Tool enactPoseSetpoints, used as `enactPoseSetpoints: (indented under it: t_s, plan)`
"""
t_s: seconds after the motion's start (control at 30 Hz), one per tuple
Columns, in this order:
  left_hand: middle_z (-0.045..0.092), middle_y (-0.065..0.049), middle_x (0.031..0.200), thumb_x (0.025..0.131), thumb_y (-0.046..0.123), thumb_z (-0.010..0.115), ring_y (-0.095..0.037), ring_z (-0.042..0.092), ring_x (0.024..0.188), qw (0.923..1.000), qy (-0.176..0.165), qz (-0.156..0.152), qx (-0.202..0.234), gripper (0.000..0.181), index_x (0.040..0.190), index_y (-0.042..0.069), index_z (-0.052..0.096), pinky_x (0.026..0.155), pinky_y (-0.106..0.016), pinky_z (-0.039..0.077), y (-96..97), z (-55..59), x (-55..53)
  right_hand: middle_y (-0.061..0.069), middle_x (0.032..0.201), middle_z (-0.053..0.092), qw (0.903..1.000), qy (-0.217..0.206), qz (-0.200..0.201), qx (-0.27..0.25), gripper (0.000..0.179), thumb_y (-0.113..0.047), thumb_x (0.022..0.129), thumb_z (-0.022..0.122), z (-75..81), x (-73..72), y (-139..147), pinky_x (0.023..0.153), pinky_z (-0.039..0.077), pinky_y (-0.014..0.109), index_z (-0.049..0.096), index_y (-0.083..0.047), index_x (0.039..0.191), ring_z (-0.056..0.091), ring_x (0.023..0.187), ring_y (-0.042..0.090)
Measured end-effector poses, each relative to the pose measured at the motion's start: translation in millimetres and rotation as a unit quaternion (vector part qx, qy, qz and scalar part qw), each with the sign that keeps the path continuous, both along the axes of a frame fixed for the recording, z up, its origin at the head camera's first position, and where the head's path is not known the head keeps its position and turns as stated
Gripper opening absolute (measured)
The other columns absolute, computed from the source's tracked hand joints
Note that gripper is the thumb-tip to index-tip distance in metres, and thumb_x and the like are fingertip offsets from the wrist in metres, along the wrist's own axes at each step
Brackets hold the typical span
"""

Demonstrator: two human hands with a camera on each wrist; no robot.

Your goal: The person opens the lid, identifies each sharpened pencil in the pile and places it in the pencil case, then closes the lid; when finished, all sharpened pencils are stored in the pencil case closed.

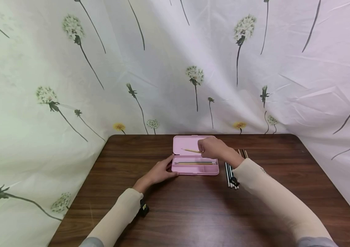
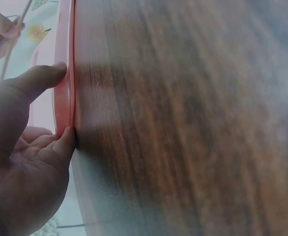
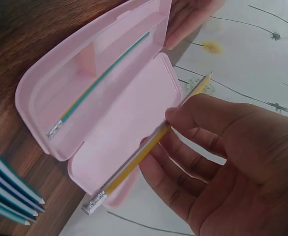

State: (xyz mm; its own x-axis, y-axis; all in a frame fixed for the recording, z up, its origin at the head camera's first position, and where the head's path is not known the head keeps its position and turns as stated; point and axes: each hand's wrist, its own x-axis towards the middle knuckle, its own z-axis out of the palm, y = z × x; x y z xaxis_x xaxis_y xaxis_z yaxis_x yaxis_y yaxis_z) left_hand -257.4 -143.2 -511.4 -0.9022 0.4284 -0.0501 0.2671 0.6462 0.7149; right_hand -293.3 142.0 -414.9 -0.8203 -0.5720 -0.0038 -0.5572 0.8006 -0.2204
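A pink pencil case (image 1: 194, 174) stands open on the table, its lid folded back toward the wall. My left hand (image 1: 160, 171) grips its left end, thumb at the front edge and fingers around the side, as the left wrist view shows. Above the lid, my right hand (image 1: 216, 149) pinches a yellow pencil (image 3: 139, 153) with a silver-coloured eraser end, held between thumb and fingertips. Inside the case's long compartment lies a green and yellow pencil (image 3: 104, 78) or pair of pencils, eraser end to the right.
To the right of the case, several striped pencils (image 1: 229, 175) lie side by side on the brown wooden table (image 1: 187, 209), partly under my right forearm. A flower-printed cloth (image 1: 168, 68) hangs behind the table's far edge.
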Motion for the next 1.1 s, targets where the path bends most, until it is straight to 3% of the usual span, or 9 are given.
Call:
enactPoseSetpoints:
  t_s: [0.17,0.3,0.67,0.9,1.1]
  plan:
    - [0.036,-0.019,0.172,0.098,0.029,0.08,-0.031,0.046,0.154,1.0,-0.001,0.001,0.003,0.091,0.169,0.006,0.027,0.123,-0.048,0.042,0.0,0.0,0.3,0.0,0.089,0.075,0.9993,0.0,0.034,0.015,0.002,-0.01,0.092,0.074,-3.0,-6.5,-12.3,0.079,0.058,0.038,0.074,-0.009,0.093,0.068,0.083,0.016]
    - [0.036,-0.019,0.171,0.098,0.027,0.08,-0.031,0.047,0.154,0.9999,-0.001,-0.003,0.012,0.09,0.169,0.005,0.027,0.123,-0.048,0.043,-0.4,-1.1,-0.6,0.002,0.091,0.076,0.999,-0.016,0.039,0.011,0.004,-0.011,0.092,0.076,-8.1,-10.7,-20.5,0.078,0.058,0.037,0.074,-0.008,0.094,0.067,0.082,0.017]
    - [0.035,-0.02,0.172,0.097,0.027,0.081,-0.031,0.047,0.153,0.9999,-0.003,-0.003,0.014,0.092,0.168,0.003,0.027,0.123,-0.049,0.042,-1.0,-0.8,-1.2,0.004,0.096,0.076,0.999,-0.036,-0.006,0.024,0.005,-0.009,0.097,0.075,-32.8,-15.0,-33.0,0.079,0.058,0.043,0.076,-0.012,0.093,0.065,0.084,0.021]
    - [0.034,-0.02,0.172,0.099,0.026,0.079,-0.031,0.046,0.154,0.9999,-0.006,-0.002,0.015,0.09,0.168,0.003,0.027,0.124,-0.049,0.041,-0.1,-0.5,-0.7,0.005,0.093,0.076,0.9993,0.006,-0.026,0.027,0.01,-0.012,0.102,0.072,-50.9,-11.9,-36.7,0.078,0.059,0.041,0.078,-0.013,0.093,0.061,0.077,0.019]
    - [0.034,-0.019,0.172,0.099,0.026,0.079,-0.032,0.045,0.155,1.0,-0.001,0.001,0.007,0.09,0.168,0.003,0.027,0.123,-0.049,0.041,0.5,-1.2,-0.2,0.005,0.089,0.074,0.9957,0.063,-0.017,0.066,0.017,-0.005,0.101,0.069,-57.8,-4.5,-40.4,0.072,0.06,0.042,0.076,-0.012,0.087,0.067,0.078,0.023]
